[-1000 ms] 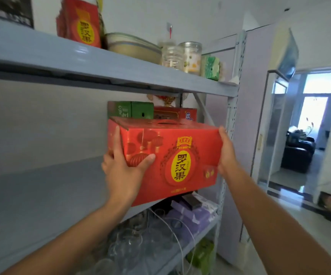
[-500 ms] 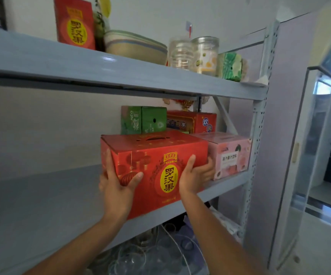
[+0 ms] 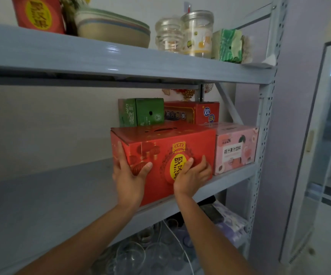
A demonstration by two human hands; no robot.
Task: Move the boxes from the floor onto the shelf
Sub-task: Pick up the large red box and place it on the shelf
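A red box (image 3: 166, 147) with a yellow oval label rests on the middle board of the grey shelf (image 3: 51, 187), its front face near the board's edge. My left hand (image 3: 129, 175) wraps the box's front left corner, thumb on the front. My right hand (image 3: 192, 175) lies flat against the front face over the label. A pink box (image 3: 238, 147) stands touching the red box's right side. Behind them sit a green box (image 3: 141, 112) and another red box (image 3: 192, 113).
The upper board (image 3: 121, 62) carries a red box (image 3: 39, 14), stacked bowls (image 3: 113, 26), two jars (image 3: 184, 34) and a green pack (image 3: 231, 45). Glassware (image 3: 141, 255) and purple packs (image 3: 230, 221) fill the board below. A perforated upright (image 3: 265, 120) and a glass door (image 3: 319, 155) stand to the right.
The red box came from mid-air onto the middle board and slid back beside the pink box. My right hand moved from the box's right side to its front face.
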